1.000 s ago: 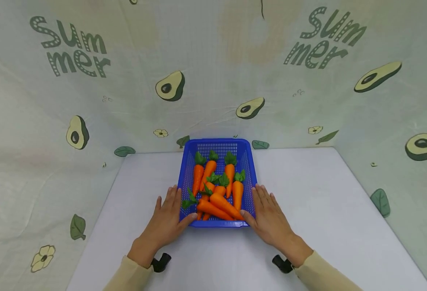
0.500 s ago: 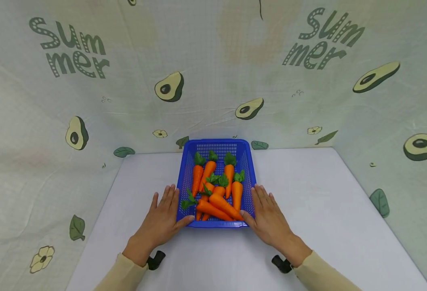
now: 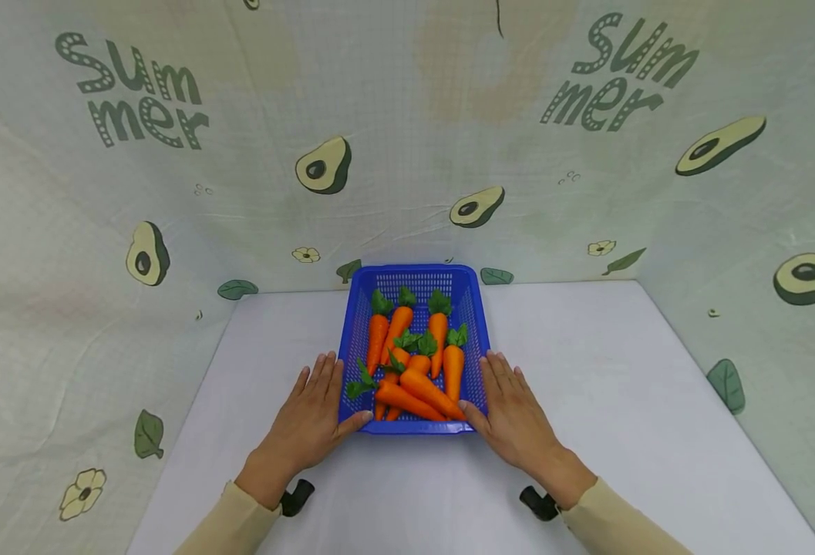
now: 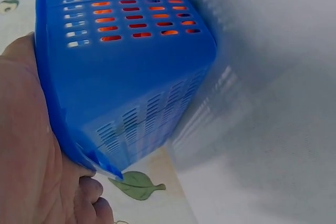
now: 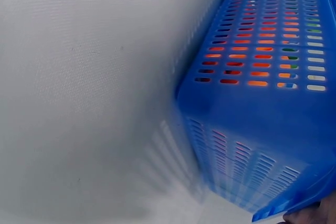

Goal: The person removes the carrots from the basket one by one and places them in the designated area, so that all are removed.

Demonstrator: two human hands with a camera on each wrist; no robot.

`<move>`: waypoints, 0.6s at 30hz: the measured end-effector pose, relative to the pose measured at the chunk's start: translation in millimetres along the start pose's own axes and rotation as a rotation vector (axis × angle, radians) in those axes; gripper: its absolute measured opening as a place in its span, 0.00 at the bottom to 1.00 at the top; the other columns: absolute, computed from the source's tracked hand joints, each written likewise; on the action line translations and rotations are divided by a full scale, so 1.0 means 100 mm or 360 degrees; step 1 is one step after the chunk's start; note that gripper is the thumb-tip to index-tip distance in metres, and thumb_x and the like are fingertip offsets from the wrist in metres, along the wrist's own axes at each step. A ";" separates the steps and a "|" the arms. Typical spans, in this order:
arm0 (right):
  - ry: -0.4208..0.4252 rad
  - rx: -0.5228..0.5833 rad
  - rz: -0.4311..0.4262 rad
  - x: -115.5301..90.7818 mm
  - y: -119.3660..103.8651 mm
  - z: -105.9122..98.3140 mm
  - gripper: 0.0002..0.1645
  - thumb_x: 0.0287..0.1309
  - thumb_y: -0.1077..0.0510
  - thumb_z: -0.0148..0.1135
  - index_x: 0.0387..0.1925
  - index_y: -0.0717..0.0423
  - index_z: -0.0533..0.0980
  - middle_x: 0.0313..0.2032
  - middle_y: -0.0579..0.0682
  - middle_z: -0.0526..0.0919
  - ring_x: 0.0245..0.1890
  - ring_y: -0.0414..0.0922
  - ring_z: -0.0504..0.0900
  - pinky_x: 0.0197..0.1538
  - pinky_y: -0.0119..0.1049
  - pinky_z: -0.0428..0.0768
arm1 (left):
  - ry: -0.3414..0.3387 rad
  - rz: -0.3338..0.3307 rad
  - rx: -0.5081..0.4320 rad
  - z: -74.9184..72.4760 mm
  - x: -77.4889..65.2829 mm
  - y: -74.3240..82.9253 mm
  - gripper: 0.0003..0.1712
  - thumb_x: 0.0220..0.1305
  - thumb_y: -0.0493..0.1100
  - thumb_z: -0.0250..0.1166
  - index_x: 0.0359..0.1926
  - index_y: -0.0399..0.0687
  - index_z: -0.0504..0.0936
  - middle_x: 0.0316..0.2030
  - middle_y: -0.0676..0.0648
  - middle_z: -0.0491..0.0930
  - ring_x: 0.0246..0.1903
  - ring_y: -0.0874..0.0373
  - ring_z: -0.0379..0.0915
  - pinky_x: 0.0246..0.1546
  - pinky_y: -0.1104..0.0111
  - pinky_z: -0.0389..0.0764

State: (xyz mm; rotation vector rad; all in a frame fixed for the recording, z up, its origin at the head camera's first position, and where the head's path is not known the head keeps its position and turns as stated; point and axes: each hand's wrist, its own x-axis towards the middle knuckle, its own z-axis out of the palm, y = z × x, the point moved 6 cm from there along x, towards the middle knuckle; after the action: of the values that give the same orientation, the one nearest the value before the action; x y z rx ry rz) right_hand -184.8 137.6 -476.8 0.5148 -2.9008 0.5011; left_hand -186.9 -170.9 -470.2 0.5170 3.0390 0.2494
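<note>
A blue plastic basket (image 3: 417, 427) with slotted walls stands on the white table, holding several orange carrots (image 3: 452, 374) with green leafy tops. Against its left rim lies my left hand (image 3: 308, 416), fingers straight and the thumb reaching over the near left corner. My right hand (image 3: 518, 416) mirrors it at the right rim, its thumb across the near right corner by a carrot tip. In the left wrist view the left hand (image 4: 31, 145) touches the rim of the basket (image 4: 126, 77). Only a bit of the right hand (image 5: 315, 214) shows beside the basket (image 5: 252, 114) in the right wrist view.
The white table (image 3: 587, 370) extends to both sides of the basket and in front of it. Behind hangs a pale cloth (image 3: 407, 116) printed with avocados, leaves and lettering; the basket's far end stands close to it. Dark wrist-worn devices (image 3: 298, 497) sit under both wrists.
My left hand has shifted slightly left and its thumb has drawn back a little along the rim. The right hand, the basket and the carrots stay in place.
</note>
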 end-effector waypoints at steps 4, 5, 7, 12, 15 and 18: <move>0.0001 0.0001 0.0000 0.00 0.01 0.00 0.50 0.75 0.38 0.59 0.78 0.73 0.59 0.79 0.70 0.59 0.81 0.65 0.58 0.80 0.64 0.57 | 0.0020 0.0003 -0.0012 0.00 0.00 0.01 0.61 0.73 0.77 0.50 0.82 0.31 0.50 0.83 0.32 0.47 0.83 0.36 0.40 0.81 0.40 0.47; -0.0001 0.0003 0.0000 0.00 0.01 0.00 0.51 0.75 0.38 0.59 0.78 0.73 0.59 0.79 0.69 0.59 0.81 0.65 0.58 0.80 0.64 0.56 | 0.0027 0.0003 -0.0015 0.00 0.00 0.01 0.61 0.73 0.76 0.50 0.82 0.31 0.50 0.83 0.32 0.47 0.83 0.36 0.40 0.81 0.40 0.47; -0.0001 0.0000 -0.0004 0.00 0.01 -0.01 0.51 0.75 0.38 0.59 0.77 0.73 0.59 0.79 0.70 0.59 0.80 0.65 0.58 0.80 0.64 0.56 | 0.0034 0.0001 -0.0021 0.01 0.00 0.01 0.61 0.73 0.76 0.51 0.82 0.31 0.50 0.83 0.32 0.47 0.83 0.36 0.40 0.81 0.41 0.48; 0.0000 -0.0022 -0.0020 0.00 0.02 -0.01 0.51 0.74 0.37 0.59 0.77 0.73 0.59 0.79 0.70 0.59 0.80 0.65 0.58 0.80 0.64 0.57 | 0.0040 -0.0002 -0.0033 0.03 0.00 0.00 0.61 0.73 0.76 0.51 0.82 0.31 0.49 0.83 0.32 0.46 0.83 0.36 0.40 0.81 0.41 0.48; -0.0008 -0.0046 -0.0030 0.01 0.02 -0.01 0.51 0.75 0.36 0.58 0.78 0.72 0.59 0.79 0.69 0.60 0.81 0.65 0.58 0.80 0.64 0.56 | 0.0042 -0.0004 -0.0030 0.03 0.00 0.00 0.61 0.73 0.76 0.51 0.82 0.31 0.49 0.83 0.32 0.46 0.83 0.36 0.40 0.81 0.41 0.49; -0.0028 -0.0108 -0.0035 0.02 0.02 -0.01 0.51 0.75 0.35 0.56 0.78 0.71 0.59 0.79 0.68 0.60 0.81 0.64 0.57 0.81 0.65 0.54 | 0.0039 -0.0006 -0.0026 0.04 0.01 0.00 0.61 0.73 0.77 0.51 0.82 0.31 0.49 0.83 0.32 0.46 0.83 0.36 0.40 0.81 0.41 0.49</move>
State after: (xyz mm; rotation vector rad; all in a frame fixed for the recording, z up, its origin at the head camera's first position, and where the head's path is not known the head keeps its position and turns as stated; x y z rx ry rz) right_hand -187.4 139.0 -475.7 0.5431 -2.9140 0.3956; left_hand -187.2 -170.2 -474.2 0.5109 3.0584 0.2824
